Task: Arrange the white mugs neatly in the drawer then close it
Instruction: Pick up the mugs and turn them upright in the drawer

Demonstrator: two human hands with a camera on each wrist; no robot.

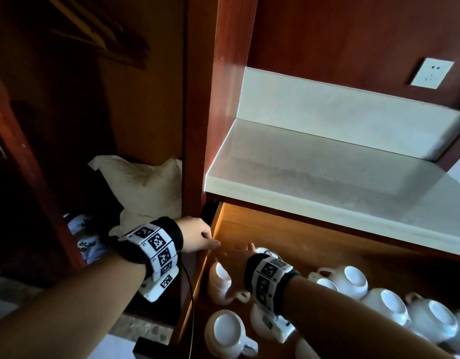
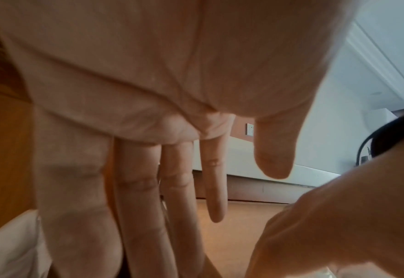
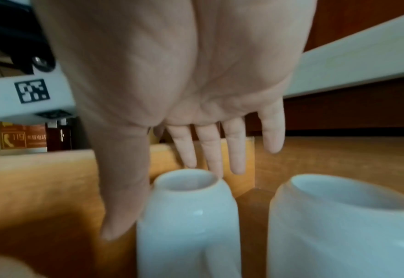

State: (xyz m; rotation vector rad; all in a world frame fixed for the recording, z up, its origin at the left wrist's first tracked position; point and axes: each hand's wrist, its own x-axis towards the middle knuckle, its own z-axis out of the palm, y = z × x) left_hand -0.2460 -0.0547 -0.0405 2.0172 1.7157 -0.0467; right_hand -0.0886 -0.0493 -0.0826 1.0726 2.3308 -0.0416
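Note:
The wooden drawer (image 1: pixel 327 244) stands pulled out under the counter, holding several white mugs placed upside down. One mug (image 1: pixel 219 281) stands by the drawer's left wall, another mug (image 1: pixel 228 332) nearer me, and a row of mugs (image 1: pixel 389 304) runs off to the right. My right hand (image 1: pixel 236 260) hovers flat over the left mugs with fingers straight and spread; the right wrist view shows this hand (image 3: pixel 196 94) just above one mug (image 3: pixel 186 216), beside a second mug (image 3: pixel 339 225). My left hand (image 1: pixel 203 235) rests at the drawer's left wall, its fingers (image 2: pixel 134 188) straight, holding nothing.
A white countertop (image 1: pixel 327 161) overhangs the drawer's back. A wall socket (image 1: pixel 431 73) sits above it. To the left is an open wardrobe with a pillow (image 1: pixel 146 182) and hangers (image 1: pixel 99 29). A black cable (image 1: pixel 191 294) hangs from my left wrist along the drawer's side.

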